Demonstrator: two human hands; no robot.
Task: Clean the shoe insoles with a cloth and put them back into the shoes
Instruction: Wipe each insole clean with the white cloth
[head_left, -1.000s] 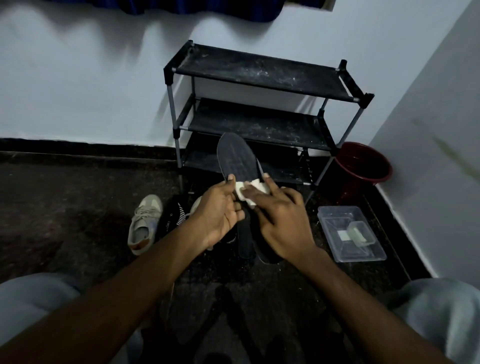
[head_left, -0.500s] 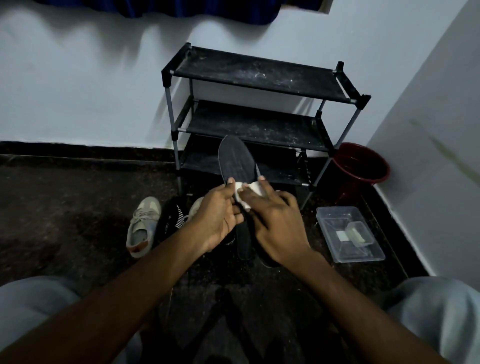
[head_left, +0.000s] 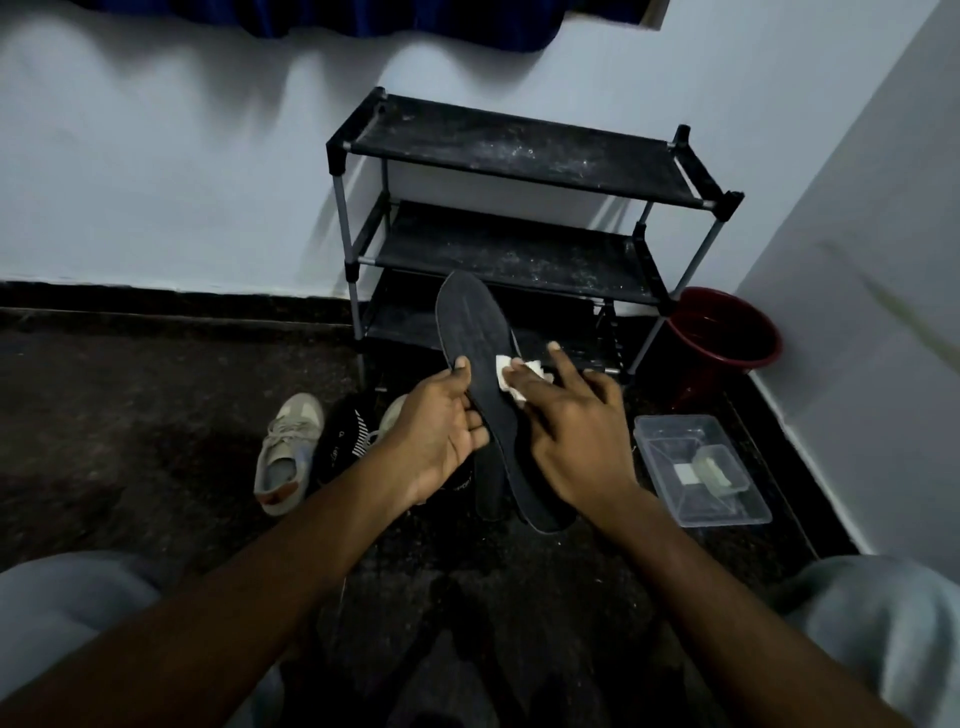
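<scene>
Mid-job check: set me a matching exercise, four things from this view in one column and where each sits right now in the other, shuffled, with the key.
Things
1. insole
2. cloth
3. bucket
4. plastic box

Places
A. on the floor along the right wall, nearer the camera
B. held up by the left hand
C. in the corner beside the rack
D. pressed onto the insole under the right hand

Pairs: 1-B, 2-D, 3-C, 4-A
</scene>
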